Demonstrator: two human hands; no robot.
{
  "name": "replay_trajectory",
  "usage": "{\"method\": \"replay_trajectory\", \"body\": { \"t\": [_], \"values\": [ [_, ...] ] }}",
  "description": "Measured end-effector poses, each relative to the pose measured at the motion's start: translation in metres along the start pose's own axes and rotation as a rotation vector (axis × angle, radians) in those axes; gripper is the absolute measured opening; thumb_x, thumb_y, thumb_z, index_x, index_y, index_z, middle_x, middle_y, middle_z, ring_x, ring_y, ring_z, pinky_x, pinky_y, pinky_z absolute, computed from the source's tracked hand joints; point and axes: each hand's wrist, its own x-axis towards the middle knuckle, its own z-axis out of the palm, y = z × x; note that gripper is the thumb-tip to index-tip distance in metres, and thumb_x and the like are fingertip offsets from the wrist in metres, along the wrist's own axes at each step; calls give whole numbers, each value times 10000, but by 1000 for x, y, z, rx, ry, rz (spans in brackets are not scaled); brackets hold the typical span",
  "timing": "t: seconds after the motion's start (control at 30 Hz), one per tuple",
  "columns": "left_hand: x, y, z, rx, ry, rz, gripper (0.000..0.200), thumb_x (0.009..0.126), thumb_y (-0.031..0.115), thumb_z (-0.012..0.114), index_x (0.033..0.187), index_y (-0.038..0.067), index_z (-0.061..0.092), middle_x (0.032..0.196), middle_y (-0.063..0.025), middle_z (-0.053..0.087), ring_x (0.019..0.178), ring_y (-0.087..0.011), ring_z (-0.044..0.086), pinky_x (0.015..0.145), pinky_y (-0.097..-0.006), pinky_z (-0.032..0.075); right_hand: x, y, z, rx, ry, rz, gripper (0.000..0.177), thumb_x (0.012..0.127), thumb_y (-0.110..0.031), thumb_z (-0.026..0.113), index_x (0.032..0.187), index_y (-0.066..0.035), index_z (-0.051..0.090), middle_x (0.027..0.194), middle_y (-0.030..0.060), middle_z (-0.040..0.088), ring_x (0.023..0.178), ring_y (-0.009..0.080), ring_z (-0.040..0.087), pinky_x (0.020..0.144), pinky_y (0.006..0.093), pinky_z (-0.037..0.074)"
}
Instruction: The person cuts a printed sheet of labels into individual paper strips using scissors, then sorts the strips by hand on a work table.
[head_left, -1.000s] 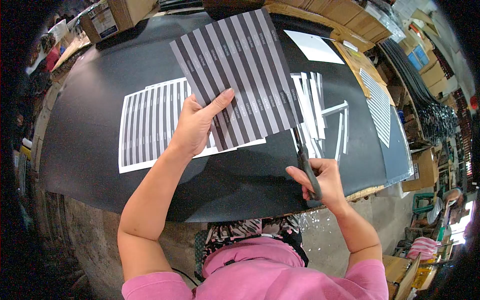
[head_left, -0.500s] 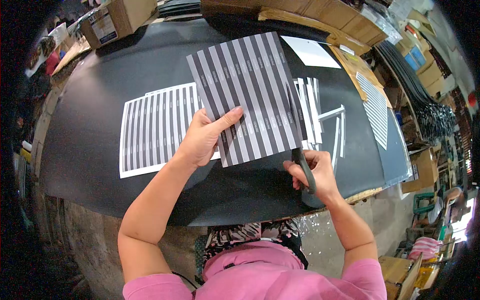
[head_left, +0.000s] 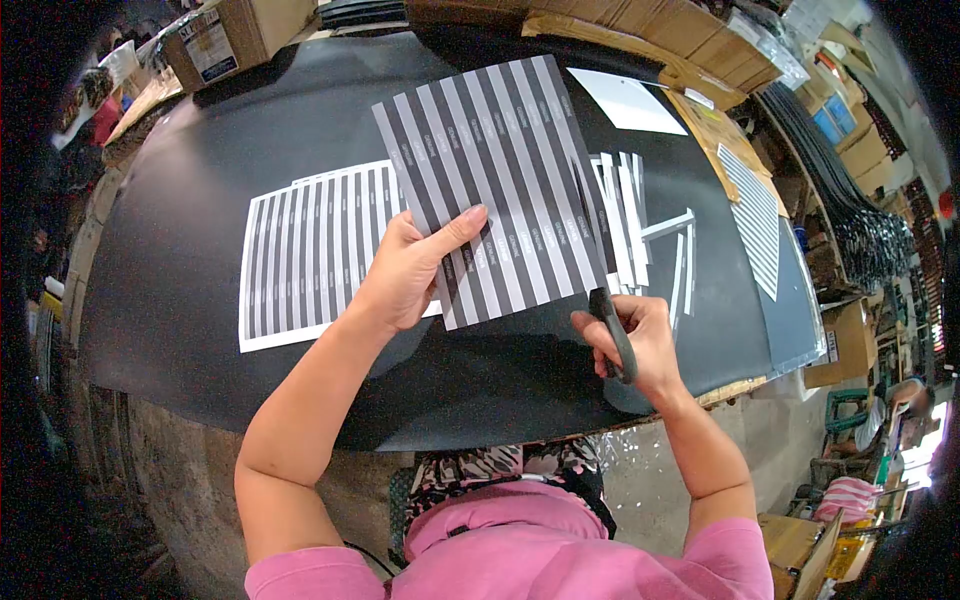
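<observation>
A striped sheet (head_left: 510, 150) with dark and light bands and small printed words is held up above the table. My left hand (head_left: 415, 265) grips its lower left part, thumb on top. At the sheet's lower right edge, my right hand (head_left: 638, 340) is closed around the dark handles of a pair of scissors (head_left: 618, 345). The blades lie along the sheet's right edge and are partly hidden. Beneath and left of the held sheet lies another striped sheet (head_left: 310, 260) with white margins. Cut strips (head_left: 628, 215) lie in a loose pile to the right.
The black table top (head_left: 170, 270) spreads under everything. Toward the back right lie a white sheet (head_left: 630, 105) and a striped piece (head_left: 750, 220). Cardboard boxes (head_left: 215, 45) stand along the far edge. Dark strips (head_left: 840, 190) hang in a bundle at the right.
My right hand and the scissors have shifted slightly right and up. The held sheet has barely moved, still in my left hand.
</observation>
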Motion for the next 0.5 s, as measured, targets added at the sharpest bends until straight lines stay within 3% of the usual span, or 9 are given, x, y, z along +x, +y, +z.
{"method": "replay_trajectory", "body": {
  "t": [0.5],
  "values": [
    [2,-4,-2,-13,1,9,287,832,185,647,980,-45,561,877,-133,645,700,-135,655,572,-268,567,-2,-6,-2,-50,-20,0,374,759,-250,729,532,-11,552,423,15,492,365,79,490,333,234,357]
  ]
}}
